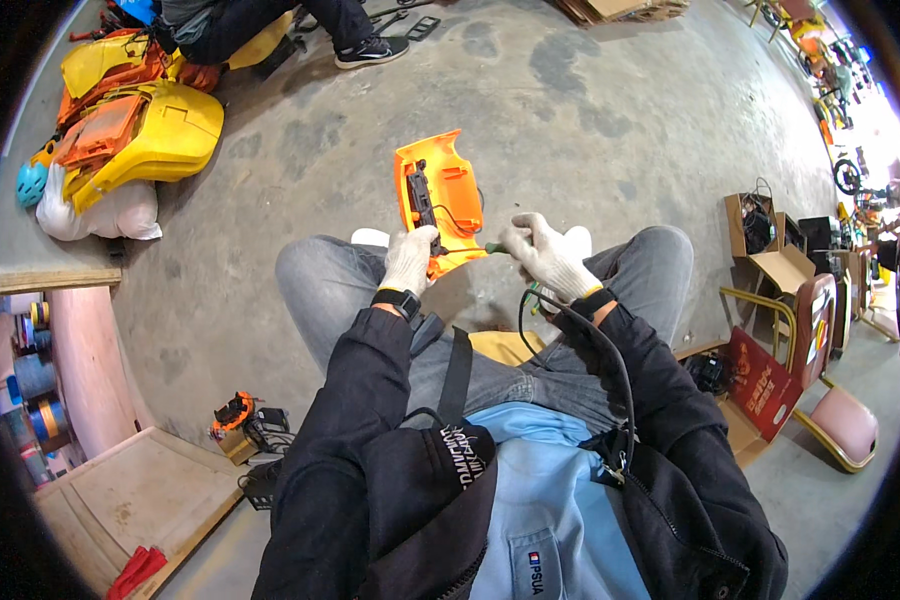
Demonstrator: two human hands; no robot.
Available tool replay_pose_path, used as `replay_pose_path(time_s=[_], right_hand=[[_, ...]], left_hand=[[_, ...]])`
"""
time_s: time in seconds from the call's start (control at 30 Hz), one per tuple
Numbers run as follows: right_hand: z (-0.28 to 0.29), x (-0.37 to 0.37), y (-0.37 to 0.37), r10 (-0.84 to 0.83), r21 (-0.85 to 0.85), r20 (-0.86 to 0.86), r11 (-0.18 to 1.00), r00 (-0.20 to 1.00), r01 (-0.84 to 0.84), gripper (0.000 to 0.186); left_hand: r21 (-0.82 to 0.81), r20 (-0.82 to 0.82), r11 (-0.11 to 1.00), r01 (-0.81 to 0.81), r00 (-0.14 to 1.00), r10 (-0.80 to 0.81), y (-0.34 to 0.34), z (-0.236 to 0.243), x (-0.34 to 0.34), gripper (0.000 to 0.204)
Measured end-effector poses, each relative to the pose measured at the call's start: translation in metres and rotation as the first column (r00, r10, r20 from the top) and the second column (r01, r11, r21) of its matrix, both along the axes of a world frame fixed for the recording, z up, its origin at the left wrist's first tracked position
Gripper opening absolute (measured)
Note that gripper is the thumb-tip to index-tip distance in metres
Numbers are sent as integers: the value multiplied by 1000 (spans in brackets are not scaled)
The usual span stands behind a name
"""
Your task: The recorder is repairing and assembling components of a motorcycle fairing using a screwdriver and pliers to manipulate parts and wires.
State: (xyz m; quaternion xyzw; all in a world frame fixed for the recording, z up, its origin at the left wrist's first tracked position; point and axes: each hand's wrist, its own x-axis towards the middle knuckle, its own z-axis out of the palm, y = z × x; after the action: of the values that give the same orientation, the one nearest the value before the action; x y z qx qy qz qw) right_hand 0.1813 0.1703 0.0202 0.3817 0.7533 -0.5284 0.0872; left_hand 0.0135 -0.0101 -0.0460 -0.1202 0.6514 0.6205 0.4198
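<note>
My gloved left hand [407, 260] grips the lower left of an orange curved plastic panel [457, 185], held upright over my lap with a black component [419, 197] and a dark cable along its inside. My gloved right hand [548, 255] is closed on a green-handled screwdriver [494, 248], whose thin shaft points left toward the lower end of the black component; whether the tip touches it I cannot tell. A long black cable [625, 395] loops from below my right hand down to my jacket. Something green below my right hand is partly hidden.
Yellow and orange panels [170, 130] lie piled at the upper left, near a seated person's leg [310, 25]. A wooden board [140, 470] and small orange device [230, 410] are lower left. Open cardboard boxes [780, 265] and a pink chair [840, 425] stand at right.
</note>
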Motion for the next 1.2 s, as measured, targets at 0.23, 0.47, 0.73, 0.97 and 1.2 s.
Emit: replay_pose_path(time_s=[0.23,0.47,0.73,0.97,1.2], right_hand=[[-8,-1,2,196,416,-166,903,967,-111,33],[1,1,5,90,177,18,980,996,-92,44],[3,3,10,145,93,-67,986,987,-138,31],[8,-5,3,97,163,-242,985,965,-58,45],[-4,-1,7,97,171,-91,982,991,-81,36]], left_hand=[[44,-23,997,62,998,-61,1,20,0,30],[-12,-21,999,35,999,-35,1,14,5,32],[-52,-16,997,62,998,-63,1,10,5,33],[32,45,999,7,999,-8,4,9,3,30],[1,8,1000,29,1000,-29,3,3,1,29]])
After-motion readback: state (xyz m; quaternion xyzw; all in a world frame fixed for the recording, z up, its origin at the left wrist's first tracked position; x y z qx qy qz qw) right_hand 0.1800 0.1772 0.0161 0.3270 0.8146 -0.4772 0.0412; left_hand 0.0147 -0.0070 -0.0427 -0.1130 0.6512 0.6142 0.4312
